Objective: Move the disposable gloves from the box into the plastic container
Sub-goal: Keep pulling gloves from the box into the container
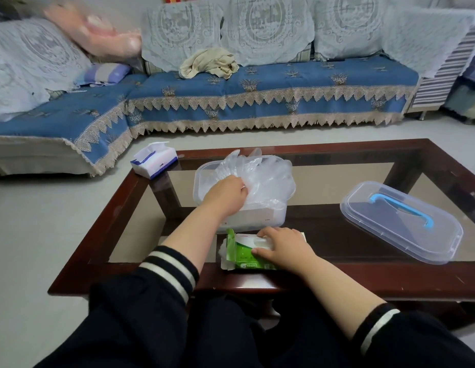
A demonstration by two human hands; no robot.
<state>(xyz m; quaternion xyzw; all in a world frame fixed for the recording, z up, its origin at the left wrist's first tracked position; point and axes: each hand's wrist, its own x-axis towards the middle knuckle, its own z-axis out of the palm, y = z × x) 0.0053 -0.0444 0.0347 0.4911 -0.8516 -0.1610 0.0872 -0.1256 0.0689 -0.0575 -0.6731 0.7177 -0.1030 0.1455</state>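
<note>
A: hands status?
B: left hand [227, 193] has its fingers curled into a bunch of clear gloves [260, 179], holding it over the open plastic container [204, 171]. right hand [280, 248] lies on top of the green box [244, 254], fingers wrapped over its far edge, thumb on the near side, pinning it to the tabletop [390, 152]

A: where are the gloves exactly?
B: the bunch sits in and above the container, puffed well over the rim on the right. box is just in front of the container, end flap open to the left, something white showing at that opening. can't tell if more gloves are inside

A: rest of the tabletop?
B: lid [401, 221] with blue handle lies well off to the right. tissue box [154, 160] hangs over the far left corner. couch [231, 88] behind

A: risks?
B: main one, the bunch is springy and light. let go without pressing it down and I'd expect it to puff back and spill over the right rim. second, the lid probably won't seat if film sticks out over the edge. third, pull more from the box too fast and it slides unless the right hand keeps it pinned

A: progress?
B: looks like the first batch is going in, lid not on yet
</note>
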